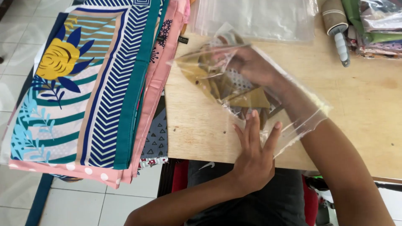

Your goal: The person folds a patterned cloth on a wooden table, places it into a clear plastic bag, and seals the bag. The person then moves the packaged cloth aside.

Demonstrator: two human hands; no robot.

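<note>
Scarf stack: a pile of printed scarves [90,90] hung over the left edge of the wooden table [368,113]; the top one showed a yellow flower, dark blue leaves, teal stripes and a navy zigzag band; pink edges with white dots lay under it; a grey cloth with small triangles [155,140] peeked out beneath, just beside the table's corner.

Floor: pale tiles [16,46] showed at far left and below the stack.

Left hand: the left hand [254,157] lay flat and open, fingers spread, pressing on the lower edge of the clear plastic bag [301,119] at the table's near edge; it gripped nothing.

Bag: the clear plastic bag lay slanted across the table's near-left part, its closed end towards the scarf stack, its open mouth around the right forearm.

Folded scarf: a mustard and brown folded scarf [247,98] with a white dotted patch sat inside the bag, touching both hands through or under the plastic.

Right hand: the right hand [251,65] was pushed inside the bag, fingers curled on the folded scarf near the bag's far end; how firmly it gripped, I could not tell through the plastic.

Behind: a flat pile of empty clear bags [255,16] lay at the table's far edge.

Far right: a lint roller [337,29] with a white handle lay near packed scarves in green and purple [377,29].
</note>
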